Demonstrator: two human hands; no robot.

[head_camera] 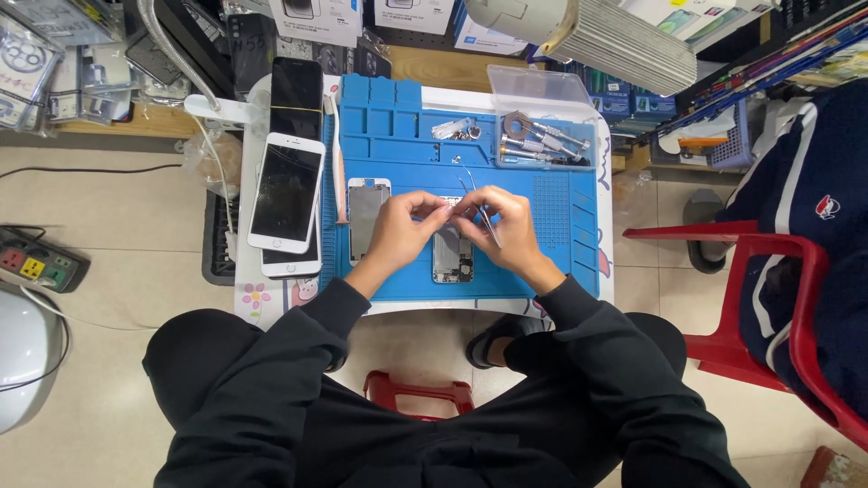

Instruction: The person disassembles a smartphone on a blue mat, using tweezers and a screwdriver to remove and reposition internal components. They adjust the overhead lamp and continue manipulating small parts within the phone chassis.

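While right hand [511,224] grips tweezers [488,221], opened phone [451,253] beneath, left hand [398,230] pinching.

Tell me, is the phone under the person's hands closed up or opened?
Opened. The phone body lies on the blue mat with its internal parts exposed, below both hands.

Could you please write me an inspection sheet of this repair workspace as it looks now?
Surface: blue work mat on a small white table.
Job's things: opened phone body lies under the hands; tweezers in the right hand; a separate silver panel beside it.
Clutter: white phones stacked to the left, a dark phone behind them; clear tool tray at the mat's far right corner.
Grippers: left hand and right hand meet fingertip to fingertip above the phone.
Cables: power strip with its cord on the floor.
Surroundings: red chair, blue basket.
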